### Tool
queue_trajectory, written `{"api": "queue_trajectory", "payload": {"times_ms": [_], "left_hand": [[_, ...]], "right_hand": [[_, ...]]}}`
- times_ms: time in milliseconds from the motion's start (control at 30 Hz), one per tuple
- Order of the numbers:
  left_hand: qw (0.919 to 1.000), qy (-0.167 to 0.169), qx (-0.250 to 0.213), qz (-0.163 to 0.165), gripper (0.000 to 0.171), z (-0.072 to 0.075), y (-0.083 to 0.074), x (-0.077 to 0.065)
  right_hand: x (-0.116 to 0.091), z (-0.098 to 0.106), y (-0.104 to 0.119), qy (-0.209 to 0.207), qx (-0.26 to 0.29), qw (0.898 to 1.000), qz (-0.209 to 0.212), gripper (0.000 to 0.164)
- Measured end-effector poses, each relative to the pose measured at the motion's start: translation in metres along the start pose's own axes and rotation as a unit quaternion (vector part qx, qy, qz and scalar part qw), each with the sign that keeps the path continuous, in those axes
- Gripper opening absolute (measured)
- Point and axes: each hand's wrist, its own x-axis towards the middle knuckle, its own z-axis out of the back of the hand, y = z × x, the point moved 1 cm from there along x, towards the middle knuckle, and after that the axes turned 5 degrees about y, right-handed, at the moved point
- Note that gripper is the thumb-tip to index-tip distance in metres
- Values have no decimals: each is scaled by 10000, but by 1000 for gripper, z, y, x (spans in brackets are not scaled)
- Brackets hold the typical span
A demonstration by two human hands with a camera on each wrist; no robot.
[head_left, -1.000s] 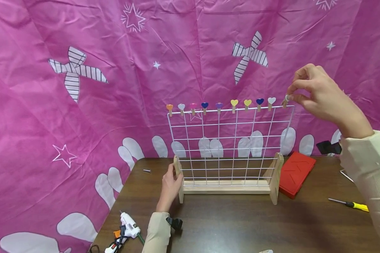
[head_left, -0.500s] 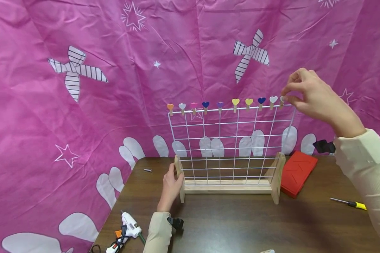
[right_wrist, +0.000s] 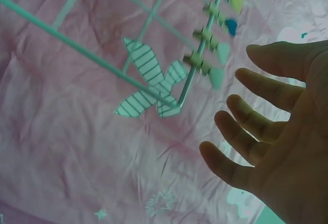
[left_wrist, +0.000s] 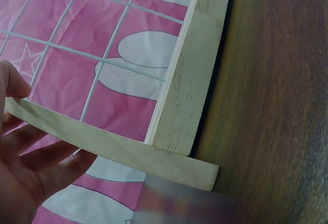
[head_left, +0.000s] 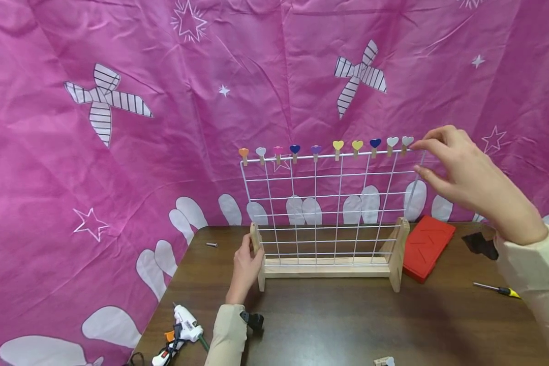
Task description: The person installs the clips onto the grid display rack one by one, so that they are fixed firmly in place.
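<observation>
A white wire grid [head_left: 340, 175] stands upright in a wooden stand [head_left: 327, 272]. Small clothespins with coloured hearts line its top wire; the rightmost one bears a white heart [head_left: 407, 141]. My left hand [head_left: 245, 264] grips the stand's left upright. In the left wrist view that upright [left_wrist: 118, 144] lies between thumb and fingers. Just right of the white-heart clothespin, my right hand [head_left: 471, 175] is held in the air with thumb and fingers spread. The right wrist view shows this hand [right_wrist: 277, 126] holding nothing, apart from the nearest clothespin [right_wrist: 202, 65].
A red block-like object [head_left: 427, 246] lies behind the right upright. A yellow-handled screwdriver [head_left: 498, 289] is at right, a glue gun [head_left: 185, 323] at front left. A small screw-like piece [head_left: 212, 245] lies back left; a loose clothespin [head_left: 384, 361] is at the front edge.
My right hand slid the white-heart clothespin leftward along the top wire, toward the neighbouring white one, then let go and spread its fingers. The left hand has kept its grip on the upright.
</observation>
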Motion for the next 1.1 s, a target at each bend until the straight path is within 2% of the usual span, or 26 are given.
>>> {"api": "queue_trajectory", "payload": {"times_ms": [267,400,500,633,667,767,833,933,1000,1100], "left_hand": [[10000,-29,22,57,41,0,0,1],[10000,-15,49,39,42,0,0,1],[10000,-32,57,28,41,0,1,0],[10000,-27,37,36,41,0,1,0],[10000,-14,29,50,41,0,1,-1],[10000,22,16,68,42,0,1,-1],[10000,25,-3,70,42,0,1,-2],[10000,31,-12,76,42,1,0,-1],[10000,30,-40,67,42,1,-1,-1],[10000,22,-36,25,43,1,-1,-2]], "right_hand": [[-46,-23,17,60,261,9995,141,38],[-72,-42,23,-19,429,9990,110,36],[-92,-62,31,37,507,9987,70,27],[-119,-95,46,261,420,9988,19,45],[-126,-103,50,316,401,9987,31,44],[-146,-123,64,515,399,9978,72,26],[-159,-135,73,603,452,9971,107,22],[-177,-149,86,927,473,9946,-3,29],[-188,-156,90,1376,549,9889,-145,29],[-203,-169,92,1979,670,9779,-105,30]]}}
